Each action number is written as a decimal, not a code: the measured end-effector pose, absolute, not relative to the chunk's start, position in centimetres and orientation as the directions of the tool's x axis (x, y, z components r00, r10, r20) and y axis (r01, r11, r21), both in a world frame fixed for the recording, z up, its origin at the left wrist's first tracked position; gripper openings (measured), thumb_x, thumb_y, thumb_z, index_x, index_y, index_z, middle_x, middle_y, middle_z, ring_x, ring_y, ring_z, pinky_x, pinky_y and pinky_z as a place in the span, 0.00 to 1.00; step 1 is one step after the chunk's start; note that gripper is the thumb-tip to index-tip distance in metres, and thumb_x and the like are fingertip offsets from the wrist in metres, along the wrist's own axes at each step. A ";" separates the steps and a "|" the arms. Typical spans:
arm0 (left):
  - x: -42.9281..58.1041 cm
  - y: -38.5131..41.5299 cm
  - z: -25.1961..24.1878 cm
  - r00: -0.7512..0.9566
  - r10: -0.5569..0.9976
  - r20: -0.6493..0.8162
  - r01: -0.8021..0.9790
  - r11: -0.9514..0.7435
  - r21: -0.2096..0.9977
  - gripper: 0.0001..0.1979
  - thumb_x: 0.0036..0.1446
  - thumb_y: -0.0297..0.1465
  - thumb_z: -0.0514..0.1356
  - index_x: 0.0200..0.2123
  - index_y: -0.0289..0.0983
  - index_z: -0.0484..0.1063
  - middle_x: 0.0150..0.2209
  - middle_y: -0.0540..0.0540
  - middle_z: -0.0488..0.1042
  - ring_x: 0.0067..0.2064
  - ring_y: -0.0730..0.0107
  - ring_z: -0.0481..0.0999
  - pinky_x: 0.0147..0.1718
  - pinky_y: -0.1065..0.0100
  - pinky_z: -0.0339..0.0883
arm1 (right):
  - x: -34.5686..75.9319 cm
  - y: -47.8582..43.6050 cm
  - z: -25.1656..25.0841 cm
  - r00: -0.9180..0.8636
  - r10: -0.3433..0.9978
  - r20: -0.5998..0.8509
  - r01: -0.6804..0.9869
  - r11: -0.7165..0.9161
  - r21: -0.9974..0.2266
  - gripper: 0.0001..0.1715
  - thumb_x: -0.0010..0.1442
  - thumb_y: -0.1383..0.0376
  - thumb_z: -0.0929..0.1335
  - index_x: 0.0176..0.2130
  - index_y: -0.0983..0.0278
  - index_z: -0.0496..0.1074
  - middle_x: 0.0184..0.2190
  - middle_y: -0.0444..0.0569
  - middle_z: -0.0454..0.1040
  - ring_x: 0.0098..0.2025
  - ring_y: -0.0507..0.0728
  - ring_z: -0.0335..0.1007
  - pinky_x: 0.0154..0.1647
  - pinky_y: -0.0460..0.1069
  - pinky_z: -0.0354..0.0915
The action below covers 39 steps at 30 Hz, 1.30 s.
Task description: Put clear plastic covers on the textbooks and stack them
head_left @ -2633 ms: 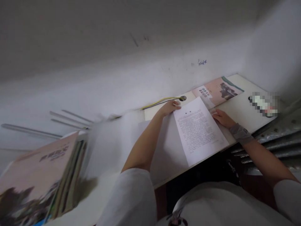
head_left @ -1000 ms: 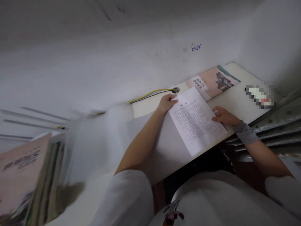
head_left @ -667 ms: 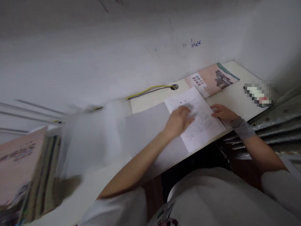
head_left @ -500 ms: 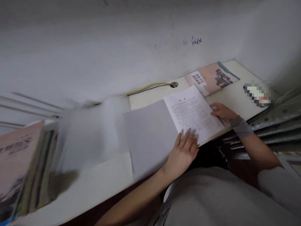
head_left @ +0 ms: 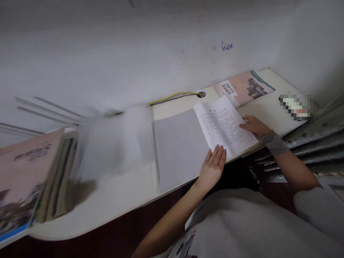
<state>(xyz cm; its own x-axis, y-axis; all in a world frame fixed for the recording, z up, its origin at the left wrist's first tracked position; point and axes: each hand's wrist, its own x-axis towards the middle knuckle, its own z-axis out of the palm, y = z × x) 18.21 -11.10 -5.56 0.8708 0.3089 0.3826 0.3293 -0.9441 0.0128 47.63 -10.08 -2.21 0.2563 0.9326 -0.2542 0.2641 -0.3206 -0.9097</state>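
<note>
A book [head_left: 228, 123] lies open on the white desk [head_left: 120, 200], with a plain grey left side [head_left: 180, 143] and a printed right page that bulges slightly near the fold. Flat across the bottom edge of that page rests my left hand [head_left: 212, 168], fingers stretched out and side by side. At the page's right edge is my right hand [head_left: 255, 126], its thumb over the paper and its other fingers at the edge, closed on it. A grey band wraps the right wrist.
Behind the open book lies a pink-covered history book [head_left: 244, 87]. A phone [head_left: 294, 107], partly pixelated, sits at the right end. Leftward are a blurred translucent holder [head_left: 115, 143] and upright books [head_left: 27, 172]. A yellow cable [head_left: 174, 96] enters a desk hole [head_left: 201, 94]. Patterned curtains [head_left: 317, 132] hang at right.
The view has shifted slightly, so the desk items sit further right. The printed page now bows up more near the fold. My left fingers lie straighter and closer together; my right hand stays at the page edge.
</note>
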 end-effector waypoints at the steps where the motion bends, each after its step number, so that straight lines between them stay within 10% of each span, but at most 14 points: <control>1: 18.3 -11.1 -5.6 0.870 0.310 0.383 0.329 -0.944 0.016 0.23 0.63 0.21 0.50 0.62 0.28 0.59 0.60 0.30 0.65 0.66 0.54 0.57 0.60 0.50 0.59 | 47.6 -10.1 -2.1 0.259 0.933 -0.251 0.281 -0.322 -0.904 0.18 0.49 0.60 0.74 0.39 0.63 0.69 0.27 0.45 0.75 0.28 0.56 0.72 0.30 0.51 0.70; 9: 18.9 -11.2 -4.2 0.830 0.466 0.306 0.422 -0.884 0.202 0.29 0.65 0.44 0.49 0.63 0.33 0.58 0.64 0.31 0.59 0.67 0.52 0.54 0.61 0.47 0.56 | 48.3 -10.5 -2.0 0.250 0.938 -0.241 0.263 -0.305 -0.915 0.18 0.46 0.63 0.75 0.36 0.63 0.69 0.26 0.45 0.76 0.28 0.57 0.73 0.30 0.53 0.72; 19: 22.9 -3.5 -3.2 0.501 0.862 0.077 0.789 -0.491 0.370 0.39 0.65 0.47 0.43 0.65 0.18 0.48 0.65 0.18 0.49 0.68 0.40 0.48 0.61 0.44 0.50 | 48.3 -10.9 -1.5 0.199 0.917 -0.346 0.102 -0.371 -0.923 0.18 0.47 0.65 0.74 0.36 0.60 0.65 0.28 0.45 0.77 0.30 0.58 0.75 0.36 0.58 0.74; 32: 24.6 -2.6 -3.2 0.570 0.821 0.024 0.794 -0.559 0.239 0.35 0.64 0.48 0.46 0.66 0.31 0.54 0.69 0.32 0.47 0.68 0.36 0.43 0.62 0.35 0.38 | 48.3 -9.2 -0.9 0.281 0.898 -0.338 0.110 -0.380 -0.918 0.14 0.53 0.65 0.72 0.38 0.62 0.66 0.30 0.49 0.78 0.31 0.58 0.76 0.38 0.57 0.75; 39: 20.1 -1.0 -2.4 0.564 0.793 0.228 0.598 -0.584 0.549 0.28 0.62 0.39 0.54 0.62 0.32 0.60 0.65 0.30 0.57 0.66 0.48 0.57 0.61 0.46 0.55 | 49.4 -9.6 -0.9 0.390 0.892 -0.229 0.403 -0.389 -0.829 0.27 0.51 0.62 0.71 0.50 0.65 0.64 0.36 0.54 0.76 0.37 0.63 0.76 0.40 0.61 0.73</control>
